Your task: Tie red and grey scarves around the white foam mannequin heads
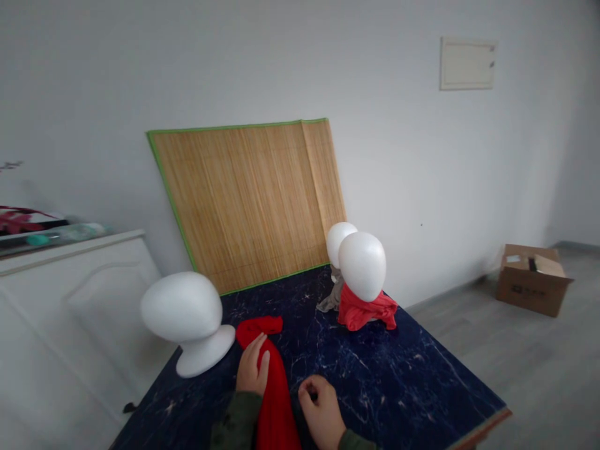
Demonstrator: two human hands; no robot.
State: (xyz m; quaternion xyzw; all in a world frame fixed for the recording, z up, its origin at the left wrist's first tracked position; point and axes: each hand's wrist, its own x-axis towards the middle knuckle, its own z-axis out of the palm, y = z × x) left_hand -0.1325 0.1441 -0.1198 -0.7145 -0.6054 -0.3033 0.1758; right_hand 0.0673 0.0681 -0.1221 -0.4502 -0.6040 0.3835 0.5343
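A long red cloth [276, 400], perhaps a scarf, runs along the dark blue marbled table [323, 350], its far end folded over. My left hand [254, 365] rests on the cloth with fingers stretched out and thumb apart. To the right of the cloth, my right hand [321, 406] is curled, thumb close to the forefinger, with a dark gap between them and nothing visible inside. On the left stands a bare white foam mannequin head [182, 306] on a round base, beside the cloth's far end.
At the table's back right, a white head [362, 265] has red fabric [360, 312] around its base; another head [338, 240] with grey-brown fabric [334, 297] stands behind it. A bamboo mat [253, 200] leans on the wall. A white cabinet [94, 306] is left, a cardboard box [532, 287] right.
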